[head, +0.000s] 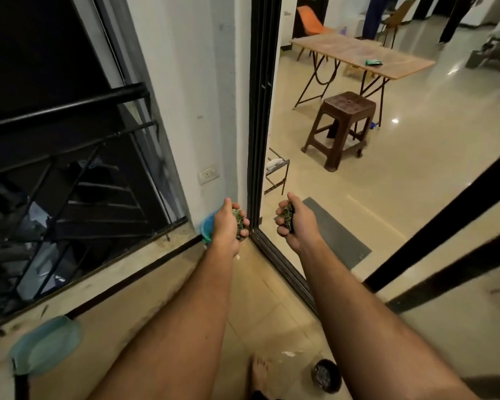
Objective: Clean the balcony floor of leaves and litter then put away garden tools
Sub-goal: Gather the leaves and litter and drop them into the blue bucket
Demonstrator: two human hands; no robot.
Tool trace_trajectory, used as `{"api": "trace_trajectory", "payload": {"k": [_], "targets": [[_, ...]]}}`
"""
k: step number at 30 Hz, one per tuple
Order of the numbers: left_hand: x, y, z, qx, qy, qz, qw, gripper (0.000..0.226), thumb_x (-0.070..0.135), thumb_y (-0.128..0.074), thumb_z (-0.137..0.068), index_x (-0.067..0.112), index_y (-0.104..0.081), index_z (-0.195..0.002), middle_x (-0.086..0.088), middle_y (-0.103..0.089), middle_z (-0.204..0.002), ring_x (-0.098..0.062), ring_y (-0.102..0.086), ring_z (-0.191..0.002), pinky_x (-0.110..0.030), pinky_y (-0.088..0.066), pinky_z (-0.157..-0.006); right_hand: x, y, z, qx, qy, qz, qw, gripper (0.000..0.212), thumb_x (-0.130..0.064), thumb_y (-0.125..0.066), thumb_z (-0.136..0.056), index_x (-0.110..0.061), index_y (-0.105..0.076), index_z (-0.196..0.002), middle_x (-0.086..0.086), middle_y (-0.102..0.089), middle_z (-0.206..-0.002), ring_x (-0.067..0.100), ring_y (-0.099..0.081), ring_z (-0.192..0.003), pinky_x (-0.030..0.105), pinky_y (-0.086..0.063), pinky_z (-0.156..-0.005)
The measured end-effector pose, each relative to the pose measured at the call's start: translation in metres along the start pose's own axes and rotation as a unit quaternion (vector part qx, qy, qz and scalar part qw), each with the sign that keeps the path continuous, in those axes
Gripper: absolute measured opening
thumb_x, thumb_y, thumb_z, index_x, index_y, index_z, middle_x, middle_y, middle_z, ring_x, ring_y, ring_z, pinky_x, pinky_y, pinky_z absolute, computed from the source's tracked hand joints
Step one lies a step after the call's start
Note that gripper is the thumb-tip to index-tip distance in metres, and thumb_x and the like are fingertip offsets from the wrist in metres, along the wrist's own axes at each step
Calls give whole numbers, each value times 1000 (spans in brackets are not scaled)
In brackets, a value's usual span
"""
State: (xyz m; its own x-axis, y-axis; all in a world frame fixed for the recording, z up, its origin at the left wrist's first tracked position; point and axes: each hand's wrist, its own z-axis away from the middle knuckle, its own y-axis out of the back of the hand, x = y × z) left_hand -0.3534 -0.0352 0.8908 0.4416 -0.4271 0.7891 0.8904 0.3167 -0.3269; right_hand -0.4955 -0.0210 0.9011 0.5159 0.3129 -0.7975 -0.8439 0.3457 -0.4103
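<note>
1. Head view, hands: my left hand point(228, 225) and my right hand point(293, 223) are held out ahead, apart from each other, on either side of the sliding-door track point(274, 255). Each has its fingers curled round a small clump of leaves: left-hand clump point(238, 222), right-hand clump point(286, 217)
2. Head view, floor: the balcony floor point(156, 287) runs from 6 o'clock up to the hands. A blue bin point(207, 228) stands in the corner just beyond the left hand, partly hidden by it. A teal dustpan point(45, 343) lies at 8 o'clock beside the railing point(67, 109). A small dark pot point(326, 375) sits at 5 o'clock near my bare foot point(260, 373)
3. Head view, indoors: a brown stool point(341, 128) and a folding table point(361, 54) stand at 1 o'clock, well apart from the hands
4. Step in hand, as I judge it: litter collection; both handfuls are gathered but not yet dumped
5. Next move calls for: carrying both hands over the blue bin, the right hand crossing toward 11 o'clock, then uncurling the fingers above the rim. Loose bits may drop early, so keep the clumps tightly held until over the opening
</note>
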Motion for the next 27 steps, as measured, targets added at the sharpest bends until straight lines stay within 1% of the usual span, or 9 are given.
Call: {"api": "trace_trajectory", "payload": {"k": [5,8,11,14,17,19,22,25,27], "targets": [[43,-16,-58,5,-28,12,1000,33,41,-38,-105,18,-49,-83,1,-49,-62,-12,-44,-48,-20,-26,-37,-24,-43,-69,-24,6,27,999,32,-35,-50,-101,-14,-52,-77,1,-51,-64,12,-38,-48,20,-19,-35],[60,-15,-87,13,-32,9,999,32,39,-38,-105,18,-49,-83,1,-48,-62,-13,-45,-49,-21,-27,-40,-26,-66,-102,-30,-1,47,998,32,-36,-51,-100,-14,-53,-78,2,-51,-64,12,-40,-48,20,-22,-35],[79,-9,-123,22,-34,-2,999,35,42,-38,-105,19,-50,-81,1,-50,-60,-13,-47,-48,-22,-30,-40,-26,-90,-135,-39,-9,58,998,32,-38,-51,-100,-14,-55,-79,3,-53,-66,12,-42,-49,21,-23,-37],[96,-1,-159,25,-19,-21,999,35,44,-40,-104,20,-54,-83,2,-53,-62,-12,-49,-53,-24,-33,-42,-25,-110,-166,-24,-20,73,997,32,-40,-52,-99,-15,-58,-81,1,-55,-67,12,-45,-52,21,-27,-40],[120,10,-201,14,-8,-44,999,33,43,-42,-103,20,-54,-82,2,-54,-63,-13,-50,-55,-24,-33,-42,-20,-134,-204,-11,-31,50,998,31,-41,-54,-98,-16,-59,-80,1,-56,-68,12,-47,-52,20,-29,-38],[140,19,-228,8,1,-57,998,32,40,-42,-103,20,-52,-81,2,-53,-63,-13,-50,-56,-23,-33,-42,-15,-156,-227,-5,-37,36,999,31,-41,-54,-98,-16,-59,-79,1,-55,-68,12,-46,-51,21,-29,-36],[169,34,-271,2,19,-84,996,36,42,-40,-104,19,-50,-78,0,-52,-62,-14,-49,-55,-23,-33,-41,-6,-188,-259,26,-43,42,998,32,-41,-53,-98,-16,-58,-78,0,-55,-66,12,-45,-50,21,-27,-35],[186,40,-312,-15,38,-118,992,38,43,-40,-105,18,-48,-77,-2,-52,-62,-15,-48,-54,-24,-34,-42,6,-210,-287,43,-40,15,998,33,-40,-53,-99,-16,-58,-77,2,-55,-67,13,-44,-48,20,-26,-35],[189,43,-337,-16,63,-135,989,37,43,-41,-104,18,-49,-78,-4,-52,-67,-16,-49,-57,-25,-36,-43,18,-218,-305,63,-56,-2,996,33,-39,-53,-99,-15,-57,-76,2,-53,-67,13,-42,-48,20,-24,-35]]}}
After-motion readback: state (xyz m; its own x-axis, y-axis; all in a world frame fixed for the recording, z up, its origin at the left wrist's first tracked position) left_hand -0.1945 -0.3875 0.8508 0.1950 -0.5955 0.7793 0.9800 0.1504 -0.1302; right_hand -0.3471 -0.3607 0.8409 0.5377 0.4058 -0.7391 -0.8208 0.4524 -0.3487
